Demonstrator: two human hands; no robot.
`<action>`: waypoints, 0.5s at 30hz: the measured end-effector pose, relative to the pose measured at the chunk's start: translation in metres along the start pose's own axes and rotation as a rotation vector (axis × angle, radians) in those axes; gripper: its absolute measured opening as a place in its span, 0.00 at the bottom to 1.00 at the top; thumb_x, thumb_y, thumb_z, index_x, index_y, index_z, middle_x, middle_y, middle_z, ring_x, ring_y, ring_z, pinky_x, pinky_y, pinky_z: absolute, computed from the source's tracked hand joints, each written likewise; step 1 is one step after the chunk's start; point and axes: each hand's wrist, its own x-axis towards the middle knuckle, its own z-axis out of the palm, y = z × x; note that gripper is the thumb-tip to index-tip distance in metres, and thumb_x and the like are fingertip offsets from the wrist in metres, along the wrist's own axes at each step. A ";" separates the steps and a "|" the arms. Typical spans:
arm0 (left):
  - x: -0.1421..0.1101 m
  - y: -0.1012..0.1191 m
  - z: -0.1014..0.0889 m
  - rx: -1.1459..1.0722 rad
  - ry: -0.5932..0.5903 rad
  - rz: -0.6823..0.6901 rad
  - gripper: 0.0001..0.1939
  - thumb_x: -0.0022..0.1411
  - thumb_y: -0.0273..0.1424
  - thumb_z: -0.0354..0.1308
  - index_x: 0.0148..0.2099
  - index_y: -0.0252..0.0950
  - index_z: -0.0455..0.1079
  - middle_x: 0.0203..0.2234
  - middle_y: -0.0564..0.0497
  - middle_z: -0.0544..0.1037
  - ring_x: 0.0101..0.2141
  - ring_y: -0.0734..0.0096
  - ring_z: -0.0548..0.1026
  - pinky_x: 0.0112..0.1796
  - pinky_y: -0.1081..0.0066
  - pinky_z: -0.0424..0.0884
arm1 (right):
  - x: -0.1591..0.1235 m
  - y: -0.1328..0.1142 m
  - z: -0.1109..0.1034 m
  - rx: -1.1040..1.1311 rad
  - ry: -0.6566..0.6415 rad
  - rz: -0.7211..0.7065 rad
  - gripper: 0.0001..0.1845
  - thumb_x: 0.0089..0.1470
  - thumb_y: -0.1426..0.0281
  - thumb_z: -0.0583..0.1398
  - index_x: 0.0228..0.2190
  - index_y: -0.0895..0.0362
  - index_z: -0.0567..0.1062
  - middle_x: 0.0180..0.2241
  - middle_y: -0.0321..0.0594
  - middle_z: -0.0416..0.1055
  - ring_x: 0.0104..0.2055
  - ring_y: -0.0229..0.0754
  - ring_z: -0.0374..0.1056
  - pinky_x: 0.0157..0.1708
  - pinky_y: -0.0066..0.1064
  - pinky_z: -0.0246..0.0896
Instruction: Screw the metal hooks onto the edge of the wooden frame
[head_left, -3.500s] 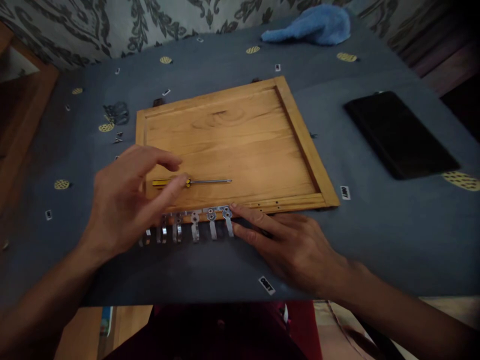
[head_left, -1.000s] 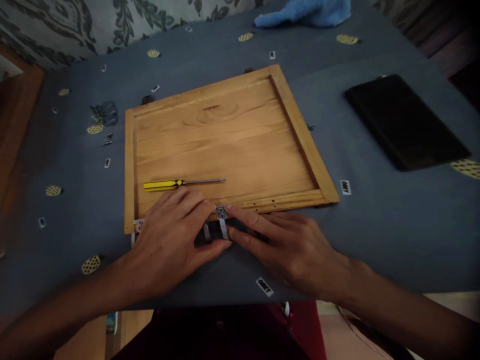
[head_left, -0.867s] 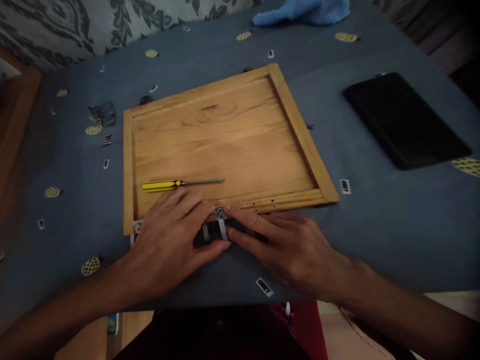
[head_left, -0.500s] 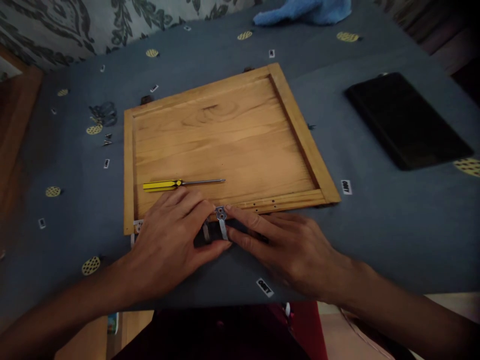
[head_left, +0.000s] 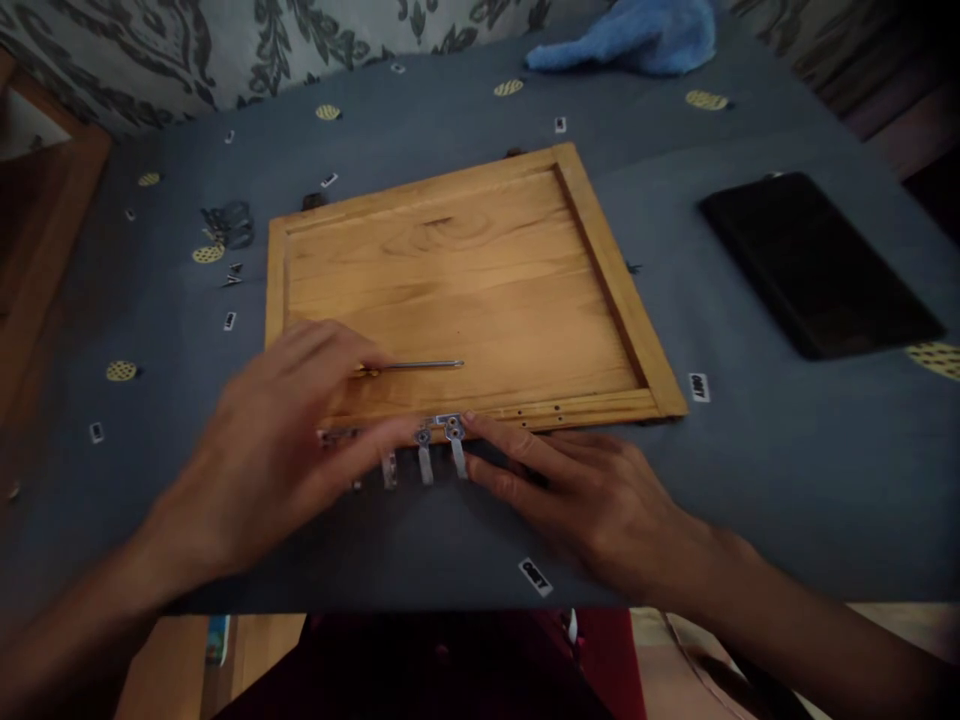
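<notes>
A wooden framed panel [head_left: 450, 290] lies flat on the table. Along its near edge sits a shiny metal bracket strip [head_left: 454, 428] with several prongs pointing toward me; I cannot tell its exact kind. My right hand [head_left: 585, 490] pinches the strip's right end between index finger and thumb, against the panel edge. Over the handle of a screwdriver [head_left: 424, 364] is my left hand [head_left: 277, 430], smeared by motion. Its fingers cover most of the yellow handle while the thumb stretches apart, above the strip. The screwdriver's shaft rests on the panel, pointing right.
A black tablet-like slab [head_left: 817, 265] lies to the right. At the back is a blue cloth [head_left: 637, 40]. Small metal pieces [head_left: 232, 225] and screws [head_left: 234, 275] lie left of the panel. A wooden piece of furniture [head_left: 60, 210] stands at the far left.
My left hand has lifted off the metal strip and moved left and up over the screwdriver handle, uncovering several prongs. My right hand stays at the strip. The view has shifted slightly.
</notes>
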 end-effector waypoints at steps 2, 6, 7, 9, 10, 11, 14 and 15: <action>0.003 -0.009 -0.010 -0.010 0.097 -0.064 0.10 0.66 0.39 0.56 0.45 0.40 0.69 0.38 0.52 0.76 0.39 0.67 0.74 0.41 0.66 0.69 | 0.001 0.000 -0.002 -0.014 -0.024 -0.005 0.20 0.61 0.82 0.48 0.45 0.58 0.76 0.55 0.49 0.71 0.33 0.37 0.72 0.31 0.32 0.69; 0.011 -0.041 -0.020 -0.103 0.284 -0.242 0.07 0.62 0.37 0.58 0.40 0.43 0.73 0.35 0.55 0.77 0.36 0.68 0.75 0.40 0.63 0.71 | 0.002 0.000 -0.003 -0.045 -0.040 0.010 0.20 0.60 0.82 0.51 0.45 0.56 0.76 0.55 0.46 0.72 0.32 0.36 0.72 0.31 0.31 0.69; 0.014 -0.052 -0.021 -0.117 0.335 -0.272 0.07 0.61 0.38 0.59 0.39 0.42 0.73 0.34 0.55 0.77 0.35 0.68 0.75 0.38 0.64 0.71 | 0.002 0.000 -0.003 -0.046 -0.045 0.008 0.20 0.59 0.82 0.51 0.46 0.56 0.76 0.55 0.46 0.71 0.32 0.36 0.72 0.30 0.31 0.70; 0.017 -0.079 -0.024 -0.126 0.412 -0.318 0.08 0.60 0.37 0.59 0.38 0.39 0.74 0.31 0.54 0.77 0.33 0.70 0.74 0.34 0.67 0.70 | 0.001 0.000 -0.003 -0.037 -0.052 0.003 0.21 0.58 0.83 0.51 0.47 0.57 0.76 0.55 0.47 0.71 0.32 0.38 0.73 0.29 0.33 0.70; 0.018 -0.093 -0.026 -0.128 0.440 -0.331 0.08 0.59 0.36 0.60 0.37 0.38 0.73 0.31 0.54 0.76 0.32 0.71 0.74 0.33 0.68 0.69 | 0.001 0.000 -0.003 -0.030 -0.052 -0.001 0.22 0.58 0.83 0.50 0.47 0.57 0.76 0.55 0.48 0.71 0.34 0.39 0.74 0.30 0.33 0.71; 0.018 -0.108 -0.028 -0.128 0.452 -0.349 0.08 0.59 0.35 0.60 0.37 0.36 0.73 0.30 0.54 0.76 0.31 0.73 0.73 0.33 0.70 0.70 | 0.000 0.000 -0.002 -0.029 -0.042 0.001 0.23 0.58 0.84 0.50 0.47 0.58 0.76 0.55 0.49 0.72 0.35 0.40 0.75 0.30 0.34 0.72; 0.012 -0.147 -0.033 -0.103 0.454 -0.414 0.07 0.62 0.33 0.57 0.40 0.35 0.72 0.31 0.54 0.77 0.31 0.74 0.73 0.33 0.72 0.71 | -0.006 0.002 0.003 -0.034 -0.024 -0.015 0.24 0.58 0.85 0.48 0.47 0.57 0.77 0.54 0.49 0.72 0.34 0.41 0.75 0.29 0.34 0.73; 0.009 -0.158 -0.034 -0.091 0.432 -0.432 0.07 0.63 0.33 0.57 0.40 0.34 0.71 0.31 0.52 0.77 0.32 0.73 0.74 0.34 0.71 0.72 | -0.008 0.004 0.007 -0.034 0.020 -0.005 0.25 0.57 0.86 0.48 0.46 0.57 0.77 0.55 0.49 0.72 0.35 0.41 0.76 0.30 0.34 0.74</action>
